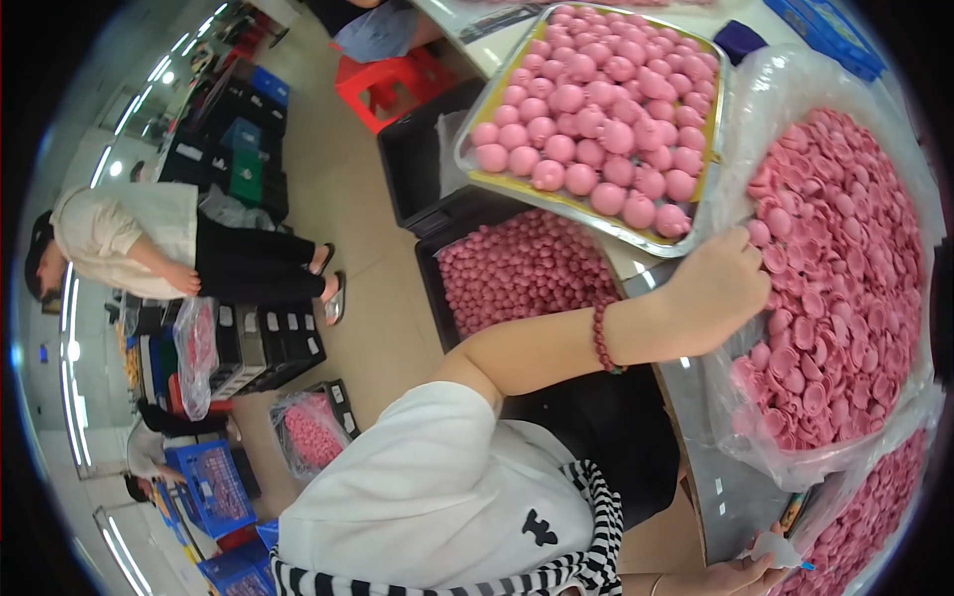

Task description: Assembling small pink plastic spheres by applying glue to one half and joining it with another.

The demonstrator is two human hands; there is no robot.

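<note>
My left hand (717, 290), with a red bead bracelet (602, 340), reaches across to the edge of a clear plastic bag (760, 84) full of pink cup-shaped pieces (835, 268). Its fingers are curled together beside a pink piece; what they hold, if anything, is hidden. Just beyond it sits a metal tray (636, 260) heaped with pink balls (596, 109). Down at the lower right, my right hand (740, 576) is partly cut off by the frame edge. It grips a small white thing (777, 548) with a blue tip nearby, of a kind I cannot make out.
Below the table edge, a black crate (429, 283) holds many pink balls. A red stool (393, 84) and a seated person are at the top. Another person (129, 238) stands at left near stacked crates (263, 343). More pink pieces (874, 517) lie lower right; a blue basket (830, 35) is top right.
</note>
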